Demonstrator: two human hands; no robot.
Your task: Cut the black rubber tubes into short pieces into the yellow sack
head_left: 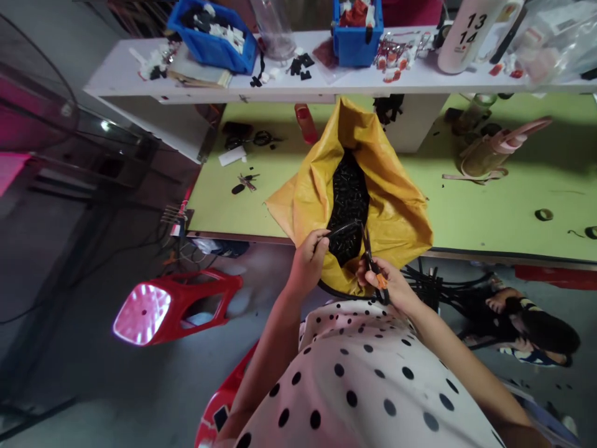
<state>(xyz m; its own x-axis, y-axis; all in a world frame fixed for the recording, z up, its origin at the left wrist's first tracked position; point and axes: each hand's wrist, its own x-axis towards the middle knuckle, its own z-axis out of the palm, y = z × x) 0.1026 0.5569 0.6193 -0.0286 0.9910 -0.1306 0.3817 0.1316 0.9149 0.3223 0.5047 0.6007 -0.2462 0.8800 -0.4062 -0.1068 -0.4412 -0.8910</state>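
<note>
Two numbers, 13, 14, on white container [471, 31]

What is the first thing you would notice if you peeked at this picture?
The big crinkly yellow sack stuffed with small black plastic pieces grabs the eye, slumped on the near edge of the lime-green table. Right in front of it, the left hand pinches a black ribbed tube while the right hand holds orange-handled cutters to it. A shiny red plastic stool sits on the floor at the left.
</note>
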